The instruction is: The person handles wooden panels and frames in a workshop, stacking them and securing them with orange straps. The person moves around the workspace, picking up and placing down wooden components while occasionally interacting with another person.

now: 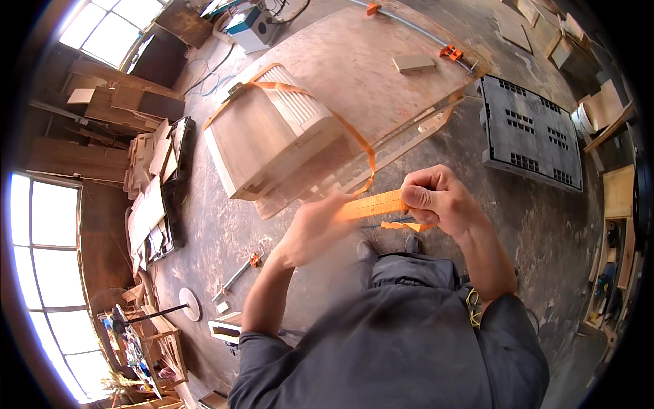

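Scuffed concrete floor (545,228) spreads beneath the workshop. Nearest, the right hand (439,200) is clamped on one end of a flat, folded bundle of orange strap (376,205); the left hand (313,225) meets the other end, too blurred to tell how its fingers close. Just beyond, more orange webbing (368,153) wraps a wooden cabinet (252,136) and droops past the edge of the tabletop (361,71). Grey pallet (507,140) lies to the right; farther across the tabletop are a pale block (413,63) and a bar clamp (452,52).
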### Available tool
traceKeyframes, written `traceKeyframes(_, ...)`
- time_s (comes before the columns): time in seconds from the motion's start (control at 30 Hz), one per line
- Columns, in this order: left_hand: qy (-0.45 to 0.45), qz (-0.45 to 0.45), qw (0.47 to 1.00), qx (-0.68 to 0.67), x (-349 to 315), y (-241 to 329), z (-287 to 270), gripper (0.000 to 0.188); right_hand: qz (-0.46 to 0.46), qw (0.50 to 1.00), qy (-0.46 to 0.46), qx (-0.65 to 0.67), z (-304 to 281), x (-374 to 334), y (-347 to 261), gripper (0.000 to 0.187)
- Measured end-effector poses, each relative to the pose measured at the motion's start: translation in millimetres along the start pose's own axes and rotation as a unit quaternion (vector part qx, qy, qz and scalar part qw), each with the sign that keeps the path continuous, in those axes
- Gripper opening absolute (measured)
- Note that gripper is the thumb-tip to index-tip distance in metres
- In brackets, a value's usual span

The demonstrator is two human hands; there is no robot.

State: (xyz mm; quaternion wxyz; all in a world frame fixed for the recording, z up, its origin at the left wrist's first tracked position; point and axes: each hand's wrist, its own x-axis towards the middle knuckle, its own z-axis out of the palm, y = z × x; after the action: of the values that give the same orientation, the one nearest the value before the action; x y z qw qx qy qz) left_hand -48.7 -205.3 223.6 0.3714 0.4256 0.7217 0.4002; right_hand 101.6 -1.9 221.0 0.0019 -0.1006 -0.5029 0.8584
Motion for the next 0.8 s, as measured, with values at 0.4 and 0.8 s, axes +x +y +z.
traceKeyframes(0.4,0.326,0.191,0.866,-0.326,44,1,15,0.030,0.078,0.994,0.002,0.080,11,24,73,0.042)
traceKeyframes(0.8,0.166,0.328,0.749,-0.552,53,-31,-15,0.045,0.025,0.985,-0.008,0.172,31,40,104,0.025)
